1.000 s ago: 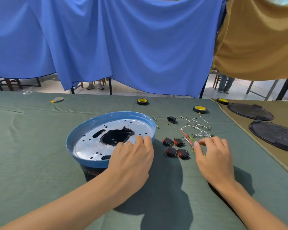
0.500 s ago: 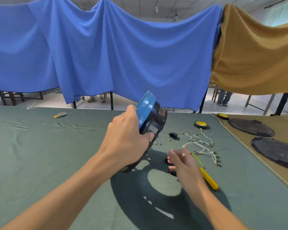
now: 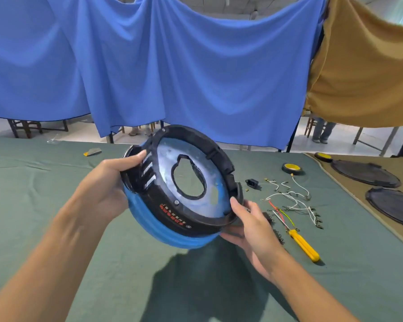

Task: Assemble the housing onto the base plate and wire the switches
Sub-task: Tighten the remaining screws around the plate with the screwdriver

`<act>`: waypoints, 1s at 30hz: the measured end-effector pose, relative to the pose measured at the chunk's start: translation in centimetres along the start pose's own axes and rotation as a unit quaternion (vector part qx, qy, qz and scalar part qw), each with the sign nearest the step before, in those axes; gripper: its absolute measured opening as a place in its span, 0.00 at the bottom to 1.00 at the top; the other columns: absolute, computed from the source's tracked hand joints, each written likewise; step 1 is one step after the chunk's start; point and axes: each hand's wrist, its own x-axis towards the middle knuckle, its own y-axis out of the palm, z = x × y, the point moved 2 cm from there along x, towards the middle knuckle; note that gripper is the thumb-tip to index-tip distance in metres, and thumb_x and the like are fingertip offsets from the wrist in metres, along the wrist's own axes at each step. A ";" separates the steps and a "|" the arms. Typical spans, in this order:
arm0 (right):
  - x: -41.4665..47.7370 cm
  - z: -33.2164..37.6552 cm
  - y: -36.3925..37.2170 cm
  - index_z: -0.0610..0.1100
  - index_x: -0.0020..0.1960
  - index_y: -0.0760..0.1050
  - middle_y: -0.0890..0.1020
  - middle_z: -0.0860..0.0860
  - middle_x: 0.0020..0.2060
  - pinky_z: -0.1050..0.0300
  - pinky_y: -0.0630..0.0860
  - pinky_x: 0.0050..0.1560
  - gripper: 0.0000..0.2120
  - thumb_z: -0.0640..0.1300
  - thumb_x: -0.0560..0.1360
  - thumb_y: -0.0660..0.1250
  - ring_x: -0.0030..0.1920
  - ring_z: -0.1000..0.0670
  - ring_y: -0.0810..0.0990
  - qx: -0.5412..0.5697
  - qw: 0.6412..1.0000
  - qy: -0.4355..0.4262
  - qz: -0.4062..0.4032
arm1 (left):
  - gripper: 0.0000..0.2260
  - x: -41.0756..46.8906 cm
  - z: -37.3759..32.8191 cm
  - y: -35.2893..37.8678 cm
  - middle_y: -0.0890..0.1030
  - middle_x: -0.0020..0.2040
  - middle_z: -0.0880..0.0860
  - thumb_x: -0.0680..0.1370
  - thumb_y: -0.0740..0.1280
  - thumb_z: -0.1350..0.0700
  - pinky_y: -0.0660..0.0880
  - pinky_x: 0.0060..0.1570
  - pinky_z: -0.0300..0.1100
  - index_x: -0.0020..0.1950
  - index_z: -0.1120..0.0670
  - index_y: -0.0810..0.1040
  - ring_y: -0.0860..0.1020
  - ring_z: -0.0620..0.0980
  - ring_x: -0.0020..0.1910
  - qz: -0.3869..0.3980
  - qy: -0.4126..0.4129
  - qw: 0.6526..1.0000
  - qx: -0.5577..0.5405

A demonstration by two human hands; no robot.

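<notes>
one housing (image 3: 170, 209) in left grip (image 3: 102, 189), right grip (image 3: 251, 226) | wires (image 3: 289, 198), screwdriver (image 3: 304, 246), tape (image 3: 292, 168) nearby

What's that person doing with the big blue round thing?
A person holds the round housing above the table, tilted so its black side faces them. The left hand grips one edge and the right hand grips the other. The wires and a yellow screwdriver lie on the table, untouched.

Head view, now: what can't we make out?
Head view only:
- Switches: mostly hidden behind the right hand.
- Red label on the housing: upside down, too blurred to read.
- Wire terminals: too small to tell types.
- Black disc: cut off by the right edge.
</notes>
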 end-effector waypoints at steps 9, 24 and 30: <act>0.5 -0.9 0.7 0.55 0.58 0.72 0.83 0.54 0.52 0.51 0.78 0.46 0.24 0.64 0.66 0.68 0.52 0.48 0.82 -0.139 0.988 -0.022 -0.063 | 0.07 1.4 5.3 -6.2 0.85 0.41 0.51 0.71 0.68 0.56 0.82 0.37 0.44 0.41 0.52 0.86 0.84 0.50 0.38 -0.049 -0.057 0.993 -0.096; 1.2 -1.1 3.2 0.55 0.58 0.68 0.74 0.54 0.54 0.51 0.67 0.52 0.22 0.67 0.72 0.53 0.56 0.50 0.69 -0.431 0.888 -0.041 -0.154 | 0.06 3.3 8.1 -7.8 0.85 0.38 0.54 0.75 0.70 0.56 0.77 0.44 0.46 0.46 0.57 0.85 0.81 0.54 0.39 -0.241 0.100 0.963 0.075; 1.9 -1.8 4.5 0.56 0.51 0.62 0.69 0.55 0.47 0.54 0.64 0.44 0.15 0.65 0.74 0.55 0.51 0.51 0.70 -0.413 0.898 -0.057 -0.138 | 0.10 3.5 8.2 -9.3 0.79 0.30 0.53 0.69 0.70 0.50 0.69 0.36 0.47 0.39 0.56 0.84 0.73 0.53 0.32 -0.301 0.093 0.938 0.146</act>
